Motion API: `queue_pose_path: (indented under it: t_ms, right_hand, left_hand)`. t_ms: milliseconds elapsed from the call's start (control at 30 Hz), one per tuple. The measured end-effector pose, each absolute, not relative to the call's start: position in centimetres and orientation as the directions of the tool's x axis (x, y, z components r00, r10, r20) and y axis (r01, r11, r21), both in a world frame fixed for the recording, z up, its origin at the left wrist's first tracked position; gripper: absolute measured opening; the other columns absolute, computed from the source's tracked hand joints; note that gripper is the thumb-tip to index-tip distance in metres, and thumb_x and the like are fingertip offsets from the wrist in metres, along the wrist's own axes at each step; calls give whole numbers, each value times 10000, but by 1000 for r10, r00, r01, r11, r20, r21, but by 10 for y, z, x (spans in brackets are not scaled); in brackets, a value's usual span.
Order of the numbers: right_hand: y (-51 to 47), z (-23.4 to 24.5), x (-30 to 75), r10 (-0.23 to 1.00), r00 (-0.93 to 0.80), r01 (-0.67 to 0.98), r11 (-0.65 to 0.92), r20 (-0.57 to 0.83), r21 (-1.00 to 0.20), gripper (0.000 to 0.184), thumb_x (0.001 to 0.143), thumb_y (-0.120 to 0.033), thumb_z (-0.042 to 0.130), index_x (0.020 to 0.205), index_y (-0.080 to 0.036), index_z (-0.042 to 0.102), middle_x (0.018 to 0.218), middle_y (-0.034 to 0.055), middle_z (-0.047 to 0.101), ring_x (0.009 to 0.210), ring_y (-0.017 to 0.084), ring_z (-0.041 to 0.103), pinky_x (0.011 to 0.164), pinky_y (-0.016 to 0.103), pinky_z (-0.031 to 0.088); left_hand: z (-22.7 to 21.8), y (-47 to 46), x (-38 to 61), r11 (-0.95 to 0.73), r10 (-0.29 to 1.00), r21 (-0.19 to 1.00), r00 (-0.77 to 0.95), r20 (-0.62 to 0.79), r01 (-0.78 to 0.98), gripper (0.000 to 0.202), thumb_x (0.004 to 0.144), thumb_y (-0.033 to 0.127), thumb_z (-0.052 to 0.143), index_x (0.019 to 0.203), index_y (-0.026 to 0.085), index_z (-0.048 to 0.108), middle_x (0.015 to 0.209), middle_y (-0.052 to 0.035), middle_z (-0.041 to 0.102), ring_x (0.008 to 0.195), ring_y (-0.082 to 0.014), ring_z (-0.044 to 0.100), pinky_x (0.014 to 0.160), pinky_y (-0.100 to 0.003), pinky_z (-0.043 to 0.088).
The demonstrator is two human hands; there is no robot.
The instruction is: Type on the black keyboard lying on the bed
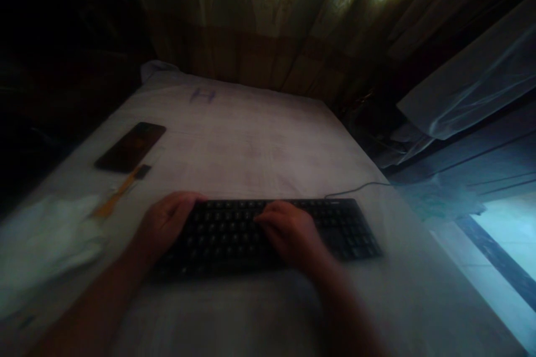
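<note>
A black computer keyboard [234,234] lies flat on the cloth-covered table, its cable running off from the back right. My left hand [167,220] is closed around the keyboard's left end, thumb along the back edge. Over the middle keys rests my right hand [291,231], its fingers bent and drawn together. Whatever those fingers may hold is hidden or too small to make out. Left of the keyboard lies what looks like a small brush with an orange-yellow handle [119,192] and a dark end.
A dark smartphone [132,146] lies at the left of the table. A crumpled white cloth or tissue [54,240] is at the near left. The keyboard cable [360,186] crosses the right table edge. Patterned curtains [268,17] hang behind the table.
</note>
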State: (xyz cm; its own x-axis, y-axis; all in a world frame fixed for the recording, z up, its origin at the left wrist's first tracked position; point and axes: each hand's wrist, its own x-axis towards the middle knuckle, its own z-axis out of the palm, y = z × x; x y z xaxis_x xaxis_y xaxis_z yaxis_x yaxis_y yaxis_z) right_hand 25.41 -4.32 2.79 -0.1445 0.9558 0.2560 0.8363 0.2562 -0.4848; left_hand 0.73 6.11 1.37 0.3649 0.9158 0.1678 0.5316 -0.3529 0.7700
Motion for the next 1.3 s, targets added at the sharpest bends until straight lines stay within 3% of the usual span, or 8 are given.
queue_pose_path:
  t_ms: [367,767,1300]
  right_hand:
    - [-48,29,257,932,-240,802,348,271,-486,183,840,-98,603,929,-174,743,932,69,698,829,187,650,735,297,521]
    - [-52,34,258,938,-275,818,344,211,-462,201,849,-100,585,930,-190,746,912,58,687,800,175,637,702,284,496]
    - [-59,42,257,941,-320,789,330,111,-518,199,842,-85,602,919,-184,756,878,47,682,786,162,631,696,268,483]
  left_hand:
    - [11,61,6,-347,917,776,362,165,526,391,865,506,405,882,245,696,942,-30,742,939,-230,672,929,-377,504]
    - [11,61,7,-344,919,775,360,162,530,388,872,506,407,881,249,698,939,-24,743,936,-229,675,919,-368,507]
    - [13,60,7,-338,918,776,368,147,533,383,869,492,409,891,235,693,954,-34,740,942,-225,669,939,-378,498]
